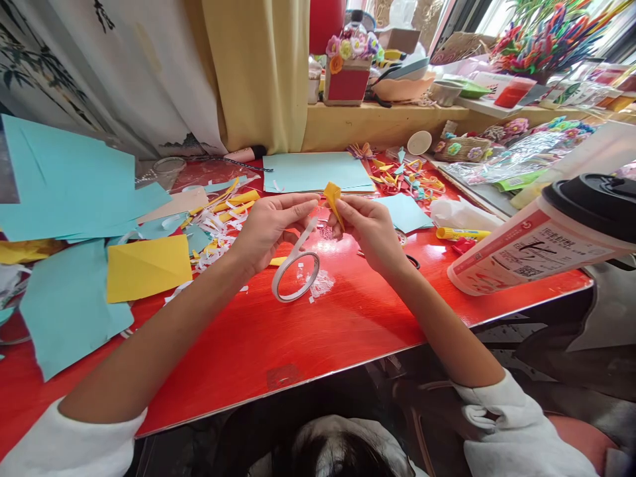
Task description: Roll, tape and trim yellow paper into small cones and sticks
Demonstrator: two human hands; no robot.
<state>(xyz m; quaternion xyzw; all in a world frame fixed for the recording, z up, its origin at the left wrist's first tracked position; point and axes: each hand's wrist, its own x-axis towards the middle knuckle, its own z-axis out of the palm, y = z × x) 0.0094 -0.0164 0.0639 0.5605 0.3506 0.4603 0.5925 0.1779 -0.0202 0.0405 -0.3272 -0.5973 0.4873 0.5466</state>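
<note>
My left hand (273,225) is closed, its thumb and forefinger pinched on the free end of a white tape strip. The tape roll (279,286) hangs below from that strip, over the red table. My right hand (368,225) pinches a small folded yellow paper piece (331,196), which stands up from the fingertips. The two hands are close but apart, with the yellow piece between them. White scraps (322,283) lie on the table just right of the roll.
Blue sheets (64,179) and a yellow sheet (149,268) cover the left of the red table (238,358). Paper shreds (412,175), a glue stick (462,234) and a large cup (536,245) are at the right. A blue stack (318,172) lies behind my hands.
</note>
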